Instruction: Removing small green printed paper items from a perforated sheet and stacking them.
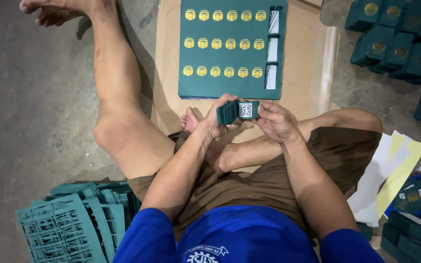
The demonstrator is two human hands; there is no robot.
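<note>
So I'm sitting on the concrete floor (40,122) with one leg stretched out and the other tucked in, and I've got a small stack of dark green die-cut card pieces (238,111) held up in front of me over my folded ankle. My left hand (216,121) is wrapped around the left end of the stack, fingers curled over the top edge and pressed together, basically clamping it. My right hand (275,121) is pinching the right end, thumb near the little square black-and-white code patch on the top piece.

The bit that matters: the stack's long axis runs left to right across me, so it sits between both hands with each one on an end. Both are touching it, so neither is really nearer, though the left has the fuller grip and the right is more of a fingertip hold.

Just beyond the stack, on brown paper (308,63), lies a big dark green printed sheet with rows of gold emblems (225,48). By my left hip there's a heap of punched-out teal waste frames (69,224). Over to the right are piles of finished green pieces (400,39) and some loose white and yellow sheets (391,175).
</note>
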